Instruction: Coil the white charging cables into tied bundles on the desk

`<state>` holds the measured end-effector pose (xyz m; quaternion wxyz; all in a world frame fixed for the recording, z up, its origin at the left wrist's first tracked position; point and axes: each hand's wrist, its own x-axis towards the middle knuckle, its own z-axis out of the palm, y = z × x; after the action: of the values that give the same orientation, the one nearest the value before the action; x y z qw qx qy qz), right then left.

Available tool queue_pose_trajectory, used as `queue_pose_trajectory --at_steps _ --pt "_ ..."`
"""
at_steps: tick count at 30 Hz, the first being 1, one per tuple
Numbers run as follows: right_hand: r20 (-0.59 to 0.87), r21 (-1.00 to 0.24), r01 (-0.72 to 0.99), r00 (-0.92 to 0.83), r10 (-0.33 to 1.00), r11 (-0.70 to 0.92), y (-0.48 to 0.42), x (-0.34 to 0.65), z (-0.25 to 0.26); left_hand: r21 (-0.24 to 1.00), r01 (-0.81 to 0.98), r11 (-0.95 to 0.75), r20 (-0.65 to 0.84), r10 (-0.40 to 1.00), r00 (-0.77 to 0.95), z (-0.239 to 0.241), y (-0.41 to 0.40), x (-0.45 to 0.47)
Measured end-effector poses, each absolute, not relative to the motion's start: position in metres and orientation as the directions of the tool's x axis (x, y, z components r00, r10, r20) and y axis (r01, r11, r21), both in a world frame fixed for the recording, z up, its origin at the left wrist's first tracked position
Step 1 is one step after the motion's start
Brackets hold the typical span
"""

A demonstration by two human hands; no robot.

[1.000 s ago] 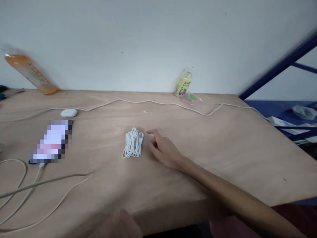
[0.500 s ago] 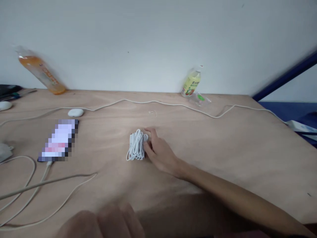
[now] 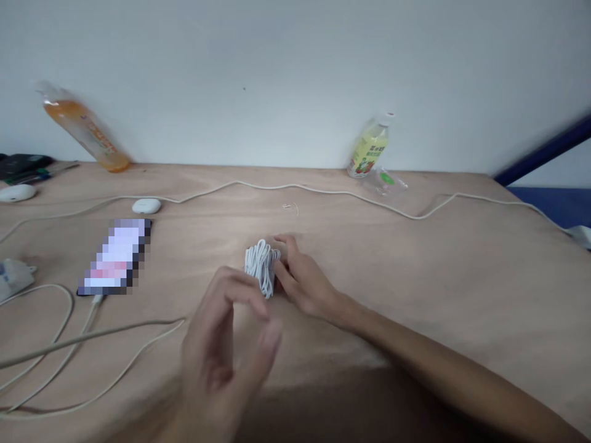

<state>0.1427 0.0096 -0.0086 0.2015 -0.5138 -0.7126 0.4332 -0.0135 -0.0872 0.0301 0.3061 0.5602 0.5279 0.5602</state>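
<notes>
On the table, near the middle of the head view, lies a bundle of white cord (image 3: 263,268), folded into many loops. My right hand (image 3: 302,274) rests on the table at its right side. The thumb is at the bundle's right edge, and the index finger stretches out just behind it; other fingers are partly hidden. In front of the bundle hovers my left hand (image 3: 221,344), slightly blurred. Its thumb and index finger curve apart with nothing between them, and it covers the bundle's lower left part.
A phone (image 3: 115,257) with a plugged-in cable lies left, beside a white earbud case (image 3: 146,205). A long white cable (image 3: 295,186) crosses the table (image 3: 415,295). An orange drink bottle (image 3: 87,132) and a yellow-labelled bottle (image 3: 370,146) lean against the wall, a clear wrapper (image 3: 386,179) nearby.
My left hand has risen from the bottom edge towards the bundle, its thumb and index finger now showing apart. My right hand stays beside the bundle. The view has shifted slightly left.
</notes>
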Motion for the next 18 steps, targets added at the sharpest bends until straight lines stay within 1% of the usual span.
queue_pose_trajectory --at_steps 3,4,7,8,10,11,13,16,18 --pt "-0.099 -0.854 0.503 -0.411 0.906 0.135 0.012 0.145 -0.009 0.95 0.244 -0.194 0.25 0.942 -0.225 0.021 -0.051 -0.013" --pt "-0.101 -0.852 0.505 -0.41 0.906 0.134 0.012 0.145 -0.009 0.95 0.257 -0.178 0.24 0.941 -0.237 0.017 -0.041 -0.016" --pt "-0.14 -0.84 0.531 -0.404 0.904 0.107 0.013 0.146 -0.006 0.936 0.308 -0.17 0.278 0.893 -0.353 0.004 -0.017 -0.028" --pt "-0.151 -0.841 0.533 -0.404 0.902 0.098 0.014 0.146 -0.005 0.945 0.298 -0.133 0.247 0.887 -0.389 0.0 -0.012 -0.031" --pt "-0.175 -0.852 0.518 -0.413 0.894 0.073 0.014 0.146 -0.003 0.974 0.224 -0.035 0.134 0.885 -0.447 -0.004 -0.006 -0.036" --pt "-0.192 -0.861 0.506 -0.418 0.888 0.052 0.014 0.147 -0.003 0.979 0.204 0.001 0.092 0.89 -0.447 -0.006 -0.005 -0.037" --pt "-0.23 -0.876 0.483 -0.422 0.877 0.003 0.015 0.147 -0.002 0.979 0.202 0.036 0.061 0.888 -0.457 -0.007 -0.003 -0.04" --pt "-0.268 -0.888 0.457 -0.43 0.862 -0.048 0.015 0.147 -0.003 0.972 0.232 0.026 0.083 0.889 -0.45 -0.008 -0.002 -0.043" --pt "-0.259 -0.896 0.441 -0.432 0.864 -0.048 0.014 0.147 -0.003 0.972 0.235 0.027 0.08 0.896 -0.436 -0.01 -0.001 -0.045"
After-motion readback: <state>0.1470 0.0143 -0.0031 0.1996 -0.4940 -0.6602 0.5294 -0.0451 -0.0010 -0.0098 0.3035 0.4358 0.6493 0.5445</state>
